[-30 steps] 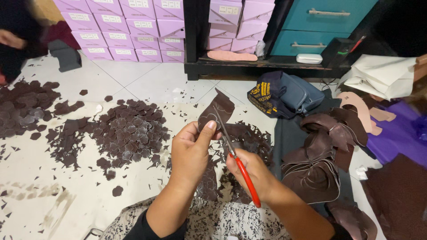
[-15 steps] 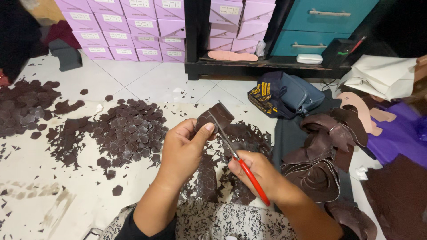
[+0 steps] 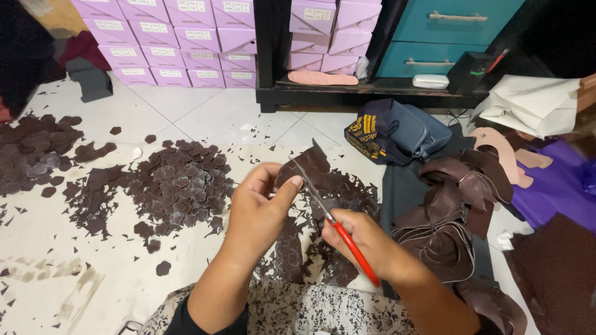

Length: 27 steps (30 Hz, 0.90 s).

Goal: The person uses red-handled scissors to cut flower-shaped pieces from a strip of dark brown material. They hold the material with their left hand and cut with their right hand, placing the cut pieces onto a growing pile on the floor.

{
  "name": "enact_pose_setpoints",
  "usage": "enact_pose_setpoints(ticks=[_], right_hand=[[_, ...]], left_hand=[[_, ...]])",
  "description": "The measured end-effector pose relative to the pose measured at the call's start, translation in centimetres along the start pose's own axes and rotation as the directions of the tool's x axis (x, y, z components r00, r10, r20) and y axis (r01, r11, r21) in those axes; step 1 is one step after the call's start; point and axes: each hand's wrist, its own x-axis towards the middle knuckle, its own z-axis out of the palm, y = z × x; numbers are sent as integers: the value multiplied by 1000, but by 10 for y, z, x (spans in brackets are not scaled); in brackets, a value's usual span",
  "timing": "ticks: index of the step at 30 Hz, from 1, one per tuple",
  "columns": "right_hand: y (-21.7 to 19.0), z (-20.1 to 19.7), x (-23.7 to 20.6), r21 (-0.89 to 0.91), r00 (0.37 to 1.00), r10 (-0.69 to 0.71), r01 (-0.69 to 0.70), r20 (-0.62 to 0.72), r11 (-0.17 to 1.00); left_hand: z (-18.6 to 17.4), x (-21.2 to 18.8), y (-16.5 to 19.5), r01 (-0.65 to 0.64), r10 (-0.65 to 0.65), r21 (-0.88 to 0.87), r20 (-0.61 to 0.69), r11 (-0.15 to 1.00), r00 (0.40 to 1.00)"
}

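Your left hand [image 3: 261, 208] pinches a dark brown leather sheet [image 3: 313, 170] while your right hand [image 3: 360, 239] grips red-handled scissors [image 3: 338, 226], blades cutting into it. A heap of cut brown flower-shaped pieces [image 3: 180, 186] already lies on the floor to the left; uncut curled brown leather strips [image 3: 450, 214] wait on the right. Scraps litter the white tiled floor [image 3: 205, 111] near your knees.

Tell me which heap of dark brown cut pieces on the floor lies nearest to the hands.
The middle heap, just left of the left hand. The other heap lies apart, near the picture's left edge.
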Motion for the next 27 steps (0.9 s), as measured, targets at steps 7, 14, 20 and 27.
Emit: enact_pose_setpoints(ticks=[7, 14, 20, 27], right_hand=[[0, -2, 1, -63, 996, 76, -74, 35, 995], [-7, 0, 0, 28, 996, 72, -74, 51, 997], [-9, 0, 0, 14, 993, 61, -63, 102, 998], [-5, 1, -1, -115, 997, 79, -79, -4, 990]], left_hand=[[0, 6, -10, 201, -204, -324, 26, 925, 979], [4, 5, -19, 232, -223, -329, 67, 915, 973], [5, 5, -25, 276, -259, -274, 95, 921, 961], [4, 7, -24, 276, -237, -377, 149, 884, 960]])
